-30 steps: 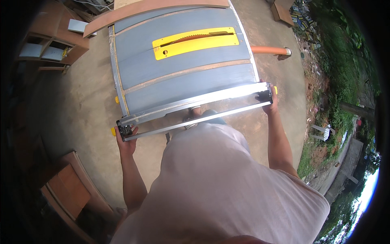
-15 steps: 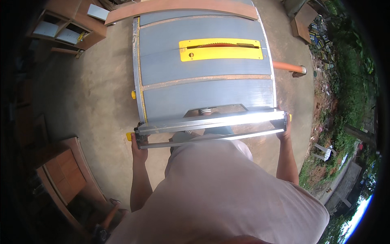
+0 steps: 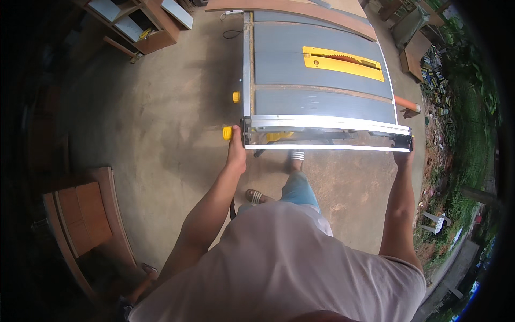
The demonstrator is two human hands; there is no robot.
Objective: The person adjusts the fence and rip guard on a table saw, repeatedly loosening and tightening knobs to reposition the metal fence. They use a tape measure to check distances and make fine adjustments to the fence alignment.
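My left hand (image 3: 236, 153) grips the left end of an aluminium fence (image 3: 327, 119) at the near side of a grey table saw (image 3: 322, 99), beside a yellow knob (image 3: 227, 132). My right hand (image 3: 403, 155) holds the right end, its fingers mostly hidden behind the black end fitting (image 3: 402, 142). The saw's yellow throat plate (image 3: 343, 70) has the toothed blade (image 3: 346, 57) in its slot. A long wooden board (image 3: 289, 13) lies across the saw's far part. An orange pipe (image 3: 406, 102) sticks out at its right side.
A wooden cabinet (image 3: 142, 24) stands at the far left, and wooden panels (image 3: 88, 212) at the lower left. Boards (image 3: 412, 56) stand beyond the saw on the right. A white plastic chair (image 3: 437, 221) lies near the vegetated edge (image 3: 456, 161). My sandalled feet (image 3: 296, 155) are on the concrete floor.
The fence and my hands have moved up and right in the view, farther from my body, with both hands still gripping. The saw also sits farther right, and my legs now show below the fence.
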